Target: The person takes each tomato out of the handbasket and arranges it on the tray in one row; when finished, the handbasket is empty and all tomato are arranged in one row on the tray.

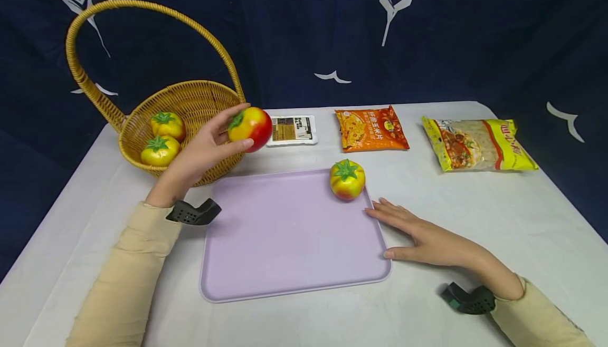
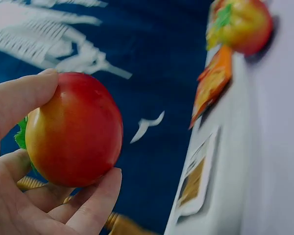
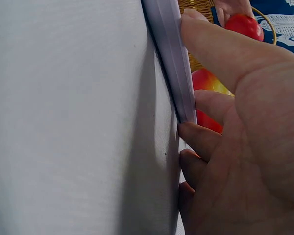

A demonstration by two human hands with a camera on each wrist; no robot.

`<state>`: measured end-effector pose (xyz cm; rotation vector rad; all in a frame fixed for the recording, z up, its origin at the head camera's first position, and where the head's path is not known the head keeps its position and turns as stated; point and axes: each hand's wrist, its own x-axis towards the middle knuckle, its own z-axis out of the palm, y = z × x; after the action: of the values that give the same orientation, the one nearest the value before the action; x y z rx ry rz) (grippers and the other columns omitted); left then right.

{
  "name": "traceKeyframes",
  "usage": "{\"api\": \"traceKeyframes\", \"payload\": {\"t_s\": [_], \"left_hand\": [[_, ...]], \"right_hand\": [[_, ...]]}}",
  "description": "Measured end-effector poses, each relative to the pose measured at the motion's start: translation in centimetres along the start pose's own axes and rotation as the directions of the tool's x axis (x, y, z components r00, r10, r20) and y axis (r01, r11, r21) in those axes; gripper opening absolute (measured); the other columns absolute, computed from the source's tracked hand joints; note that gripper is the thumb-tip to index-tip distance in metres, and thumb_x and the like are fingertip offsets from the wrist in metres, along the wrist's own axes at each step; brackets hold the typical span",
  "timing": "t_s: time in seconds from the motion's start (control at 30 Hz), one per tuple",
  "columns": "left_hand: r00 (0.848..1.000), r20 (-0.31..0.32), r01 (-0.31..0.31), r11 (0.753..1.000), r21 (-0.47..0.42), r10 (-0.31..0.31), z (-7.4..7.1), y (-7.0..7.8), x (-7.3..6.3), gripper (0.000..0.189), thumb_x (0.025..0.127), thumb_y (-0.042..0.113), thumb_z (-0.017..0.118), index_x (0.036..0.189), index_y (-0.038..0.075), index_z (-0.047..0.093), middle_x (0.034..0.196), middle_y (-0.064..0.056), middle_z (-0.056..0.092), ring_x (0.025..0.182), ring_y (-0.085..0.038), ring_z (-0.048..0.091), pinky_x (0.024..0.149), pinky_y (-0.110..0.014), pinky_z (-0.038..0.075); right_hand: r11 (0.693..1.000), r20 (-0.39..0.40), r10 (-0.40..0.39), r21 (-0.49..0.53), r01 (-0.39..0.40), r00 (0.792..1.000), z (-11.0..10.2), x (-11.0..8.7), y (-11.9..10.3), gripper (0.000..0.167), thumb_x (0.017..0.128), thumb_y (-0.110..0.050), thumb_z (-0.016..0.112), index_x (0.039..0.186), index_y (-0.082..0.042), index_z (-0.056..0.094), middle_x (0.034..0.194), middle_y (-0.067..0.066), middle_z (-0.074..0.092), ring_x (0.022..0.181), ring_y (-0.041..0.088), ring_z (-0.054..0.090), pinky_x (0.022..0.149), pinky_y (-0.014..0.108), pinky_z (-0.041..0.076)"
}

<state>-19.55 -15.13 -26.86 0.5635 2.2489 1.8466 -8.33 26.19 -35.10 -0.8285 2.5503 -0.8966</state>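
My left hand (image 1: 201, 149) holds a red-and-yellow tomato (image 1: 256, 128) with a green leafy top, beside the right rim of the wicker basket (image 1: 195, 91). In the left wrist view, thumb and fingers grip the tomato (image 2: 81, 129) from opposite sides. Two more yellow tomatoes (image 1: 160, 151) lie inside the basket. Another tomato (image 1: 347, 180) sits in the far right corner of the lilac tray (image 1: 294, 231). At the tray's right edge rests my right hand (image 1: 423, 239), fingers extended. The right wrist view has its thumb and fingertips right at the tray's rim (image 3: 179, 63).
Behind the tray lie a white flat pack (image 1: 293, 129), an orange snack bag (image 1: 372, 129) and, farther right, a yellow noodle bag (image 1: 480, 145). The basket's tall handle (image 1: 157, 7) arches up at the left. A dark blue curtain (image 1: 294, 36) hangs behind the white table (image 1: 332, 315).
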Motion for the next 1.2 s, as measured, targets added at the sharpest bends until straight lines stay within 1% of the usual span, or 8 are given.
{"api": "traceKeyframes", "payload": {"t_s": [0.07,0.23,0.37,0.47,0.63,0.87,0.97,1.2], "left_hand": [[0.999,0.044,-0.018,0.999,0.034,0.016,1.3,-0.1,0.2,0.068,0.086,0.011,0.069,0.145,0.019,0.035,0.138,-0.007,0.038,0.117,-0.027,0.046,0.096,-0.032,0.041],[0.991,0.13,-0.062,0.989,0.134,0.045,4.2,-0.7,0.7,0.071,0.083,0.012,0.073,0.144,0.018,0.038,0.14,-0.005,0.038,0.119,-0.025,0.044,0.093,-0.036,0.043],[0.984,0.171,-0.087,0.971,0.222,0.049,5.9,-1.7,1.0,0.072,0.081,0.014,0.075,0.143,0.015,0.039,0.138,-0.008,0.041,0.117,-0.023,0.046,0.092,-0.035,0.044],[0.982,0.183,-0.085,0.959,0.27,0.036,6.9,-2.5,1.1,0.072,0.08,0.015,0.076,0.142,0.014,0.04,0.136,-0.009,0.044,0.116,-0.022,0.047,0.092,-0.034,0.044],[0.977,0.207,-0.117,0.938,0.326,0.05,7.9,-3.6,1.1,0.071,0.079,0.016,0.077,0.14,0.012,0.042,0.136,-0.008,0.046,0.116,-0.02,0.047,0.091,-0.032,0.044],[0.974,0.216,-0.167,0.873,0.458,0.073,8.8,-4.5,1.2,0.074,0.077,0.023,0.079,0.14,0.012,0.042,0.13,-0.013,0.048,0.115,-0.023,0.047,0.099,-0.038,0.035],[0.975,0.211,-0.162,0.862,0.48,0.066,9.2,-4.9,1.4,0.075,0.077,0.025,0.079,0.141,0.012,0.042,0.127,-0.013,0.048,0.114,-0.024,0.047,0.1,-0.04,0.034],[0.98,0.185,-0.155,0.865,0.477,0.074,9.8,-5.2,1.5,0.075,0.076,0.029,0.079,0.141,0.014,0.043,0.129,-0.013,0.047,0.115,-0.023,0.047,0.1,-0.039,0.034]], "right_hand": [[1.0,0.001,0.002,0.001,-0.002,1.0,0.0,0.0,0.0,0.075,0.085,-0.045,0.065,0.147,-0.026,0.03,0.153,0.014,0.016,0.136,0.038,0.013,0.1,0.064,0.019],[1.0,0.0,0.001,-0.004,-0.001,1.0,0.0,0.0,-0.1,0.074,0.085,-0.045,0.065,0.147,-0.027,0.031,0.153,0.014,0.016,0.136,0.038,0.014,0.1,0.064,0.019],[1.0,-0.004,0.001,-0.007,-0.001,1.0,0.0,0.0,-0.1,0.074,0.085,-0.044,0.066,0.147,-0.026,0.031,0.153,0.013,0.016,0.136,0.037,0.014,0.101,0.063,0.018],[1.0,-0.004,0.005,-0.007,-0.005,1.0,0.0,0.0,-0.1,0.074,0.085,-0.044,0.066,0.147,-0.026,0.031,0.153,0.013,0.016,0.137,0.036,0.014,0.101,0.062,0.018],[1.0,0.002,0.009,-0.004,-0.009,1.0,0.0,0.1,-0.2,0.074,0.085,-0.045,0.065,0.147,-0.027,0.031,0.153,0.014,0.016,0.136,0.037,0.014,0.101,0.063,0.018],[1.0,0.007,0.017,-0.001,-0.017,1.0,0.0,0.1,-0.1,0.074,0.085,-0.045,0.065,0.148,-0.027,0.03,0.153,0.012,0.016,0.137,0.036,0.013,0.101,0.063,0.017],[1.0,0.012,0.021,0.003,-0.021,1.0,0.0,0.1,-0.1,0.074,0.085,-0.045,0.065,0.148,-0.027,0.03,0.153,0.012,0.016,0.137,0.036,0.013,0.101,0.063,0.018],[1.0,0.013,0.022,0.006,-0.022,1.0,-0.1,0.1,-0.2,0.075,0.084,-0.045,0.066,0.147,-0.027,0.03,0.153,0.012,0.015,0.137,0.036,0.012,0.101,0.063,0.017]]}}
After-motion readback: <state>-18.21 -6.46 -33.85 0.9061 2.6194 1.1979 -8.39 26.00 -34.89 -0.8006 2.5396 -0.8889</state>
